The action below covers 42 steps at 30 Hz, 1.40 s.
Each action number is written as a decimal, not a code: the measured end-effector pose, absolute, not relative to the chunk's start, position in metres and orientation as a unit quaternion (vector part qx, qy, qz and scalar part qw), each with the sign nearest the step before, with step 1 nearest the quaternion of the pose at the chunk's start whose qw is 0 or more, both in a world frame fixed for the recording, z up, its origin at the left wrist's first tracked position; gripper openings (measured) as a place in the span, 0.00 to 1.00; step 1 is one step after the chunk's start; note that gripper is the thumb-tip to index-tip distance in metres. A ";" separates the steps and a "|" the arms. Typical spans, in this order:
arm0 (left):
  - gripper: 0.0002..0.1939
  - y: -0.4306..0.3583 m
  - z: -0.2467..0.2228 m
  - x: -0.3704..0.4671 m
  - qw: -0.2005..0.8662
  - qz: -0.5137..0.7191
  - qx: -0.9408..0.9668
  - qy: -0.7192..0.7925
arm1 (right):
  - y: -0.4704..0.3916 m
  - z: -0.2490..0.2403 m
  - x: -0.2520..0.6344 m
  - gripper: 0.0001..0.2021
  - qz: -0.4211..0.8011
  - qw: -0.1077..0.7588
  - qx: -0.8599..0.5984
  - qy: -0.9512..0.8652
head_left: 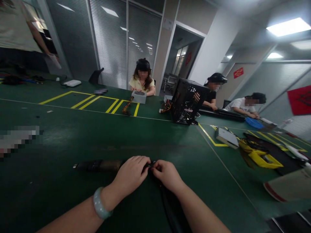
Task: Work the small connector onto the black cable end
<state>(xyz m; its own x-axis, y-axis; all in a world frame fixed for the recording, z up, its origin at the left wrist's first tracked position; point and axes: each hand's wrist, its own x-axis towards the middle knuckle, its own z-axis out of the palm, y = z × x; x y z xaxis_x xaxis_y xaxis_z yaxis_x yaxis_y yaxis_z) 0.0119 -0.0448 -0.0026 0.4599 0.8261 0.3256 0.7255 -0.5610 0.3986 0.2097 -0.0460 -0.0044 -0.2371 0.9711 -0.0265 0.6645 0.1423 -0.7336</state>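
Observation:
A dark electric screwdriver (107, 165) lies on the green table, its metal tip pointing left. My left hand (132, 171), with a pale green bangle at the wrist, is closed around the tool's rear end. Close beside it, my right hand (167, 174) pinches at that end, thumb and forefinger together, where a dark cord seems to join. The small part between the fingertips is mostly hidden. A black cord or strap (168, 207) runs from below my right hand toward the front edge.
A black computer case (187, 100) stands ahead, with a grey power supply (139, 96) left of it. To the right are a metal box (227, 137), a yellow tray (266, 159) and a pale cylindrical container (288, 186). Several people work around the table.

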 end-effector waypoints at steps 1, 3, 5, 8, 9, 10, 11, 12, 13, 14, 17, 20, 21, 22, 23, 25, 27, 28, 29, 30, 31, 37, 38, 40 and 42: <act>0.11 -0.044 -0.003 0.012 0.102 0.247 0.848 0.457 | -0.046 -0.004 0.210 0.05 0.324 0.238 -0.567 -0.719; 0.09 -0.043 -0.005 0.012 0.103 0.245 0.849 0.457 | -0.045 -0.005 0.210 0.05 0.326 0.236 -0.566 -0.720; 0.07 -0.042 -0.005 0.012 0.105 0.243 0.850 0.456 | -0.045 -0.005 0.210 0.05 0.324 0.234 -0.565 -0.722; 0.07 -0.041 -0.004 0.011 0.105 0.247 0.852 0.450 | -0.045 -0.006 0.212 0.05 0.319 0.238 -0.559 -0.727; 0.08 -0.041 -0.004 0.011 0.103 0.250 0.852 0.448 | -0.045 -0.007 0.212 0.05 0.319 0.239 -0.556 -0.729; 0.08 -0.041 -0.003 0.011 0.101 0.252 0.853 0.445 | -0.045 -0.007 0.213 0.05 0.320 0.240 -0.554 -0.730; 0.09 -0.041 -0.003 0.011 0.099 0.252 0.855 0.442 | -0.045 -0.007 0.213 0.05 0.323 0.240 -0.552 -0.730; 0.09 -0.041 -0.003 0.011 0.098 0.252 0.856 0.440 | -0.044 -0.007 0.213 0.05 0.325 0.239 -0.551 -0.730; 0.09 -0.042 -0.002 0.011 0.098 0.252 0.857 0.439 | -0.044 -0.007 0.213 0.05 0.327 0.238 -0.552 -0.729; 0.10 -0.042 -0.002 0.011 0.098 0.252 0.857 0.438 | -0.044 -0.007 0.213 0.05 0.328 0.237 -0.553 -0.729; 0.11 -0.043 -0.001 0.012 0.099 0.258 0.850 0.448 | -0.044 -0.005 0.213 0.05 0.323 0.232 -0.555 -0.730; 0.09 -0.043 -0.001 0.012 0.099 0.254 0.847 0.456 | -0.044 -0.003 0.213 0.05 0.322 0.230 -0.555 -0.732; 0.09 -0.044 0.000 0.011 0.100 0.251 0.848 0.456 | -0.044 -0.003 0.213 0.05 0.322 0.230 -0.556 -0.732; 0.08 -0.044 0.000 0.011 0.102 0.248 0.849 0.456 | -0.045 -0.002 0.212 0.05 0.321 0.229 -0.555 -0.732; 0.08 -0.044 0.001 0.011 0.104 0.246 0.849 0.455 | -0.045 -0.002 0.212 0.05 0.321 0.229 -0.555 -0.732; 0.08 -0.045 0.002 0.010 0.106 0.243 0.852 0.452 | -0.045 -0.002 0.212 0.05 0.322 0.230 -0.555 -0.732; 0.08 -0.045 0.003 0.010 0.107 0.241 0.854 0.448 | -0.045 -0.001 0.212 0.05 0.324 0.228 -0.558 -0.729; 0.08 -0.044 0.003 0.010 0.107 0.241 0.854 0.448 | -0.046 -0.001 0.212 0.05 0.323 0.227 -0.560 -0.728; 0.09 -0.044 0.002 0.010 0.107 0.242 0.854 0.448 | -0.046 0.000 0.212 0.05 0.322 0.225 -0.562 -0.727; 0.09 -0.044 0.002 0.011 0.108 0.245 0.852 0.450 | -0.046 0.000 0.211 0.04 0.322 0.223 -0.563 -0.728; 0.10 -0.044 0.001 0.011 0.108 0.248 0.850 0.452 | -0.046 0.000 0.211 0.05 0.320 0.223 -0.564 -0.728; 0.07 -0.042 -0.003 0.011 0.100 0.258 0.851 0.446 | -0.045 -0.005 0.212 0.05 0.312 0.230 -0.562 -0.731; 0.07 -0.042 -0.003 0.011 0.100 0.255 0.853 0.445 | -0.045 -0.005 0.212 0.04 0.312 0.232 -0.560 -0.732; 0.08 -0.042 -0.002 0.011 0.102 0.249 0.855 0.444 | -0.044 -0.007 0.212 0.04 0.314 0.237 -0.555 -0.733; 0.09 -0.042 0.000 0.011 0.104 0.244 0.857 0.443 | -0.044 -0.007 0.212 0.04 0.317 0.236 -0.557 -0.731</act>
<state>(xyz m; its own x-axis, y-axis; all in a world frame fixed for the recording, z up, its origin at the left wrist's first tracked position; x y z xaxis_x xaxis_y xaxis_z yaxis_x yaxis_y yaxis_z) 0.0111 -0.0420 -0.0003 0.4890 0.8094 0.3252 0.7080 -0.5860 0.3940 0.2120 -0.0440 -0.0073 -0.2681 0.9634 -0.0079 0.6645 0.1790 -0.7255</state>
